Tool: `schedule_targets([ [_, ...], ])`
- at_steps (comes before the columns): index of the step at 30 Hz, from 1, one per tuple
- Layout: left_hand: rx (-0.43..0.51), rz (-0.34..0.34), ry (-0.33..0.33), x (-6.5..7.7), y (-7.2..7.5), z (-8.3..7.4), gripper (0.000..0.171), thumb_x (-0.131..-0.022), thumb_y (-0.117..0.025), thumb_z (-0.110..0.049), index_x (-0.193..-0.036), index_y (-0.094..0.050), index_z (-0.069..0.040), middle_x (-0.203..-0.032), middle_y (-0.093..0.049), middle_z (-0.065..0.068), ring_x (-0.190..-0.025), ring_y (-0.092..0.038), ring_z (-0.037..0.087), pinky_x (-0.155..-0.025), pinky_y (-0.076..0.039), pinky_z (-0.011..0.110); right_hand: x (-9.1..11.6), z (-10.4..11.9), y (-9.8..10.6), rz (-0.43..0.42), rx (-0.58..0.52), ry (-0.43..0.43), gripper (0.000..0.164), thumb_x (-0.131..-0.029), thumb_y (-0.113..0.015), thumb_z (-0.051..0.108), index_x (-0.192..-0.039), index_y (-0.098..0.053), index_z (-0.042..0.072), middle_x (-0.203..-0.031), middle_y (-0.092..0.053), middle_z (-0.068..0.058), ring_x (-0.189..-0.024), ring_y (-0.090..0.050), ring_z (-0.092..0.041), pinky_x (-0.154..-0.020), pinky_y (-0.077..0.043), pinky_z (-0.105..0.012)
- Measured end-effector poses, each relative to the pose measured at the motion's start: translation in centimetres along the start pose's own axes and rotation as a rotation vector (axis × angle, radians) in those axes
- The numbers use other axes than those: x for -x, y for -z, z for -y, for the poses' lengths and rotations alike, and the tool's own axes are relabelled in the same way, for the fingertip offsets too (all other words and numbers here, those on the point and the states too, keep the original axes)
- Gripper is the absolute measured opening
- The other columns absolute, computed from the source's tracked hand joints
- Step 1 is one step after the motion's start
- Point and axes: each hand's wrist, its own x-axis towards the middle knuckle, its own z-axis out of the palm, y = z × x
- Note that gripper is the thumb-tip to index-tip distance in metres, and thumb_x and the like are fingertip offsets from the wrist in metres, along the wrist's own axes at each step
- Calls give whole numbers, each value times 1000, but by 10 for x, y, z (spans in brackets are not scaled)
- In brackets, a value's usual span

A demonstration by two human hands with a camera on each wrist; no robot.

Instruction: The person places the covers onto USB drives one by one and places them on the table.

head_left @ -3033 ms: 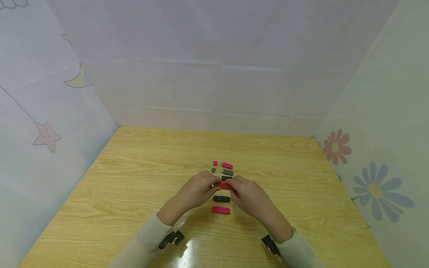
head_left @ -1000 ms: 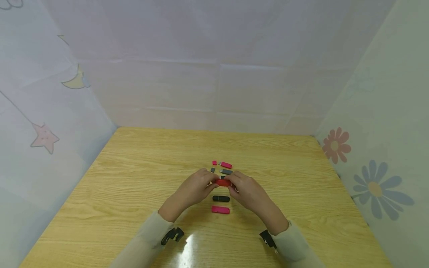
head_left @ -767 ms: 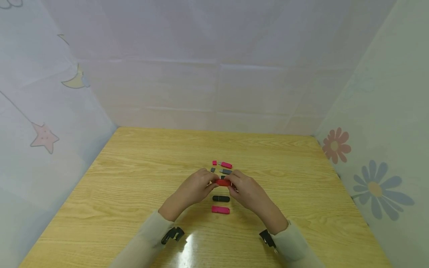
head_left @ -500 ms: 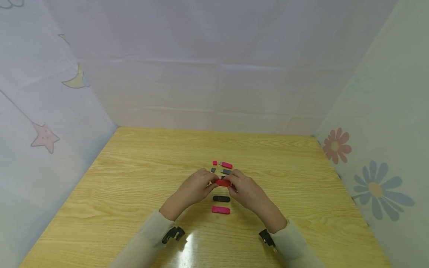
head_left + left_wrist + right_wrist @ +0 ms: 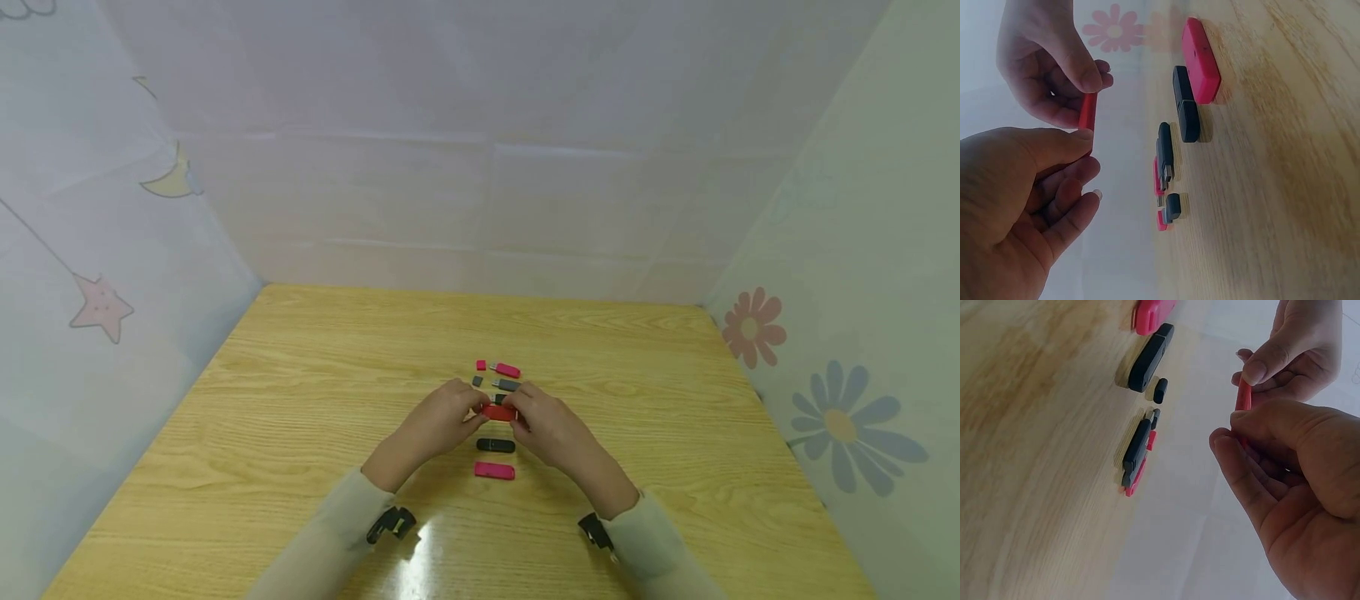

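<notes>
Both hands hold a red USB stick [image 5: 498,413] level above the table, one at each end. My left hand [image 5: 438,423] pinches its left end between thumb and fingers. The right end is pinched by my right hand [image 5: 557,427]. In the left wrist view the red stick [image 5: 1087,112] shows edge-on between the two thumbs, clear of the tabletop. No gap or metal plug shows on it; the fingers cover both ends. Just beyond the hands lies an uncapped black USB stick [image 5: 499,399], partly hidden by the right fingers. Its black cap [image 5: 1160,390] shows in the right wrist view.
Nearer the body lie a capped black USB stick [image 5: 496,446] and a capped pink one [image 5: 494,471]. Farther back are an uncapped grey stick [image 5: 508,385] with its grey cap [image 5: 477,381], and an uncapped pink stick [image 5: 507,370] beside its pink cap [image 5: 481,365]. Light reflects off the wooden table [image 5: 300,400].
Compared with three seconds ago, the hands and red stick shifted slightly away, then came back a little in the last half second. Both hands keep their pinch. The other sticks have not moved.
</notes>
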Motion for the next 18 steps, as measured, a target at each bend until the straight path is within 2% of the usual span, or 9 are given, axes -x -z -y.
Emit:
schedule_targets([
  [18, -24, 22, 27, -5, -8, 2, 14, -95, -73, -17, -105, -74, -7, -93, -71, 0, -90, -63, 15, -79, -55, 29, -7, -4, -7, 97, 25, -94, 16, -88, -75, 4, -103, -71, 7, -100, -63, -2, -75, -52, -9, -67, -50, -25],
])
